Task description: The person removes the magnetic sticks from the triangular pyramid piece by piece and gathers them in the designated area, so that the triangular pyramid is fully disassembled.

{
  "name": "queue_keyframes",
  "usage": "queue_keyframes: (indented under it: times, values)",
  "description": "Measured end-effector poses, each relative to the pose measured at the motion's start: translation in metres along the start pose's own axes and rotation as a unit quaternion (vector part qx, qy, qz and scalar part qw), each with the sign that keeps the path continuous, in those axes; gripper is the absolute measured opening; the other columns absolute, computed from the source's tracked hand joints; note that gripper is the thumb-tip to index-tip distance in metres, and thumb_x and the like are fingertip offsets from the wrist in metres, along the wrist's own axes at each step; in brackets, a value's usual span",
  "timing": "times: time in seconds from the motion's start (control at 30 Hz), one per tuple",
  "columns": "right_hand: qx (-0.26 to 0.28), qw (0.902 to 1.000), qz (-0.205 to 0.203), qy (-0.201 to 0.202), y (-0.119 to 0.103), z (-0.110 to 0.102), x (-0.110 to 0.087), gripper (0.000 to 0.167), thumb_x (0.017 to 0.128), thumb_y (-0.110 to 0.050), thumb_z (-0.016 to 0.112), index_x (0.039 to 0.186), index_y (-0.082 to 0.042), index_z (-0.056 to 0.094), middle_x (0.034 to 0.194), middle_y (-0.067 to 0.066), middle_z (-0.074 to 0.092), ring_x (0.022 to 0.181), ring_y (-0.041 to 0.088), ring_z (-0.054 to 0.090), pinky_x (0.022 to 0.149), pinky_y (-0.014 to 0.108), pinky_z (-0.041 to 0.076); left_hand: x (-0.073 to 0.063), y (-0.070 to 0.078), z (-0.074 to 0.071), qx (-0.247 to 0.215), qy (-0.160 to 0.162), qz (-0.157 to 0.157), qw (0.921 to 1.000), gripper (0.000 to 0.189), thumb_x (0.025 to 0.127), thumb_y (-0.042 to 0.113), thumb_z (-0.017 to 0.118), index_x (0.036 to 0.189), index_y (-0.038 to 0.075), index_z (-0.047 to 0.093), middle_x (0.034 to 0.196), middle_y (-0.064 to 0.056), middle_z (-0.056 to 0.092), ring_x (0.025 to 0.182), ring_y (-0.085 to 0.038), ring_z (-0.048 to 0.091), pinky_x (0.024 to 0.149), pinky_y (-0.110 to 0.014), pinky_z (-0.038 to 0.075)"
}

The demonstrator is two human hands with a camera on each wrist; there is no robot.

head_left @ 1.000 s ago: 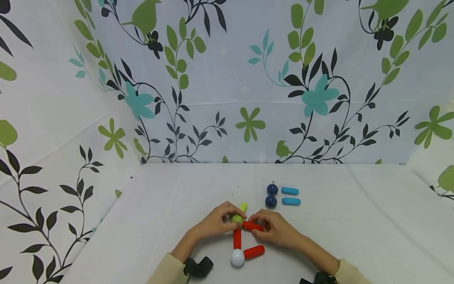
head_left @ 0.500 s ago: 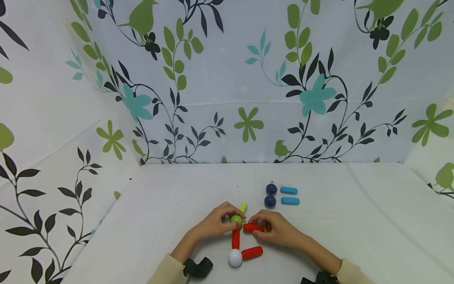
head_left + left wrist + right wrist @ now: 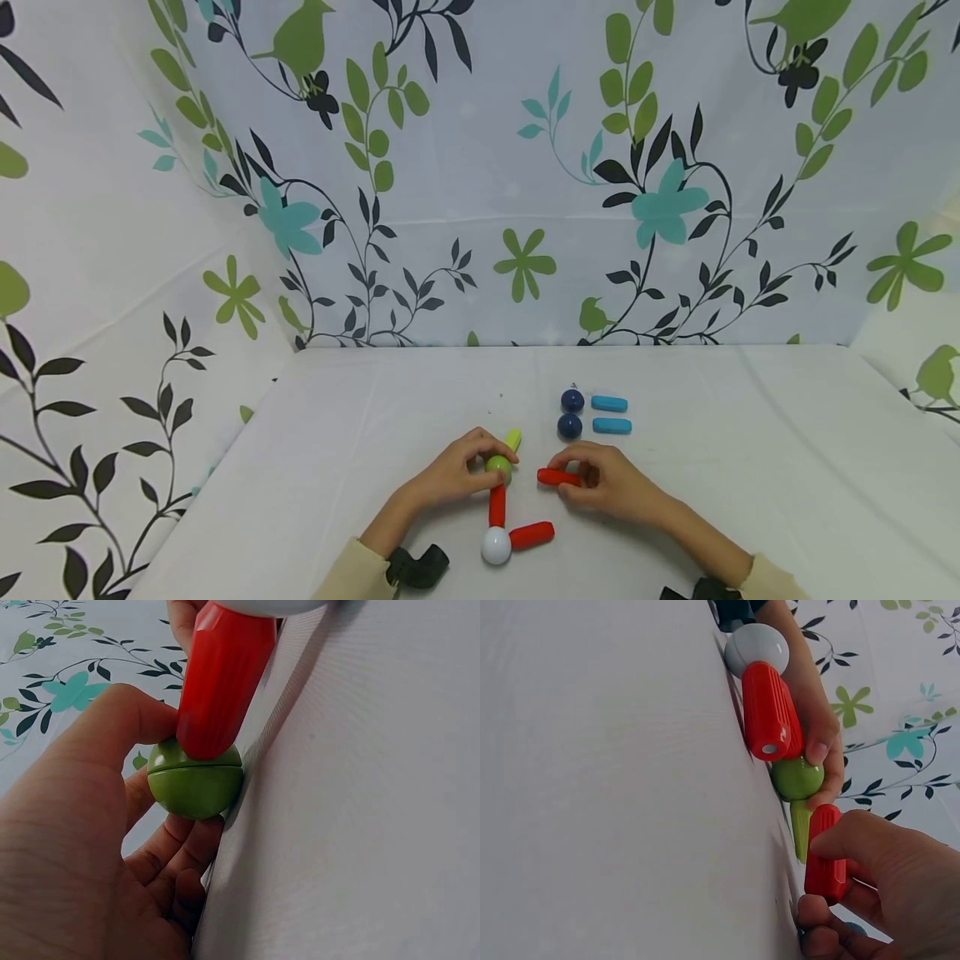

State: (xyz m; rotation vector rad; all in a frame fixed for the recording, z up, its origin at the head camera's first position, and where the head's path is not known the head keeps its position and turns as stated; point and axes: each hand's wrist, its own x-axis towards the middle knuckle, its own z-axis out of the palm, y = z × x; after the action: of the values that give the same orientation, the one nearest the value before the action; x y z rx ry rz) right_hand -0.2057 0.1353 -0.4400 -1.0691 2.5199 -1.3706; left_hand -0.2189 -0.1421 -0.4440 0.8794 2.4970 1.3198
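Note:
My left hand [image 3: 459,468] pinches a green ball [image 3: 196,784] between thumb and fingers. A red magnetic rod [image 3: 497,505] runs from that ball to a white ball [image 3: 496,546], and a second red rod [image 3: 532,535] points right from the white one. A yellow-green rod [image 3: 513,439] extends from the far side of the green ball. To the right, my right hand [image 3: 617,486] holds a loose red rod [image 3: 826,855] between thumb and fingers, apart from the joined pieces.
Two dark blue balls [image 3: 570,427] lie on the white table [image 3: 712,433] beyond the hands, beside two light blue rods [image 3: 612,426]. Behind the table's far edge hangs a leaf-patterned cloth [image 3: 450,167]. Each wrist wears a black camera mount [image 3: 417,567].
The red rod in my right hand has come away from the green ball and moved right. My left hand keeps its grip on the ball and has barely moved.

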Motion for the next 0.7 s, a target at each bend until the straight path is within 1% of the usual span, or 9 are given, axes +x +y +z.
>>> queue_keyframes:
  times: [0.07, 0.27, 0.37, 0.53, 0.63, 0.7]
  values:
    - [-0.001, 1.0, -0.001, 0.004, 0.001, -0.004, -0.003, 0.026, 0.085, -0.013, 0.074, 0.11, -0.01, 0.068, 0.094, 0.001, 0.063, 0.07, 0.006, 0.053, 0.062, 0.02, 0.049, 0.0, 0.001, 0.0, -0.003, -0.001, 0.0, 1.0, 0.023, 0.09, 0.019, 0.066, 0.112, 0.014, 0.07, 0.104, 0.0, 0.056, 0.092, -0.012, 0.044, 0.074, -0.024, 0.036]
    - [-0.02, 0.9996, 0.003, 0.019, 0.008, -0.015, -0.009, 0.025, 0.085, -0.011, 0.074, 0.109, -0.009, 0.068, 0.092, 0.001, 0.062, 0.069, 0.006, 0.051, 0.059, 0.02, 0.046, -0.001, -0.001, -0.001, -0.002, 0.0, -0.007, 1.0, 0.021, 0.09, 0.02, 0.065, 0.111, 0.019, 0.071, 0.103, 0.003, 0.055, 0.093, -0.011, 0.045, 0.076, -0.025, 0.037]
    - [-0.034, 0.9991, 0.005, 0.023, 0.012, -0.02, -0.012, 0.025, 0.085, -0.011, 0.074, 0.109, -0.008, 0.068, 0.09, 0.0, 0.061, 0.068, 0.005, 0.05, 0.058, 0.02, 0.045, -0.001, -0.001, -0.001, -0.005, 0.0, -0.005, 1.0, 0.022, 0.09, 0.02, 0.065, 0.11, 0.017, 0.071, 0.103, 0.003, 0.055, 0.093, -0.011, 0.044, 0.076, -0.025, 0.037]
    - [-0.051, 0.9986, 0.005, 0.017, 0.017, -0.029, -0.014, 0.024, 0.084, -0.009, 0.073, 0.107, -0.008, 0.068, 0.085, -0.003, 0.059, 0.068, 0.004, 0.05, 0.057, 0.02, 0.044, -0.002, -0.001, -0.001, -0.01, 0.002, 0.001, 0.9999, 0.021, 0.088, 0.019, 0.065, 0.108, 0.015, 0.071, 0.103, 0.001, 0.055, 0.093, -0.011, 0.044, 0.075, -0.025, 0.037]
    - [-0.054, 0.9984, 0.004, 0.015, 0.018, -0.034, -0.016, 0.024, 0.084, -0.008, 0.073, 0.107, -0.008, 0.068, 0.084, -0.003, 0.059, 0.068, 0.005, 0.049, 0.058, 0.021, 0.044, -0.001, -0.001, -0.001, -0.014, 0.001, 0.001, 0.9999, 0.021, 0.087, 0.019, 0.065, 0.106, 0.015, 0.071, 0.102, 0.002, 0.055, 0.092, -0.011, 0.045, 0.075, -0.025, 0.037]
    - [-0.058, 0.9982, 0.002, 0.018, 0.019, -0.037, -0.017, 0.024, 0.083, -0.006, 0.072, 0.106, -0.008, 0.068, 0.085, -0.003, 0.06, 0.069, 0.005, 0.049, 0.058, 0.021, 0.044, -0.001, -0.002, 0.0, -0.014, 0.001, -0.002, 0.9999, 0.02, 0.087, 0.021, 0.067, 0.105, 0.015, 0.071, 0.102, 0.003, 0.054, 0.092, -0.011, 0.045, 0.075, -0.025, 0.036]
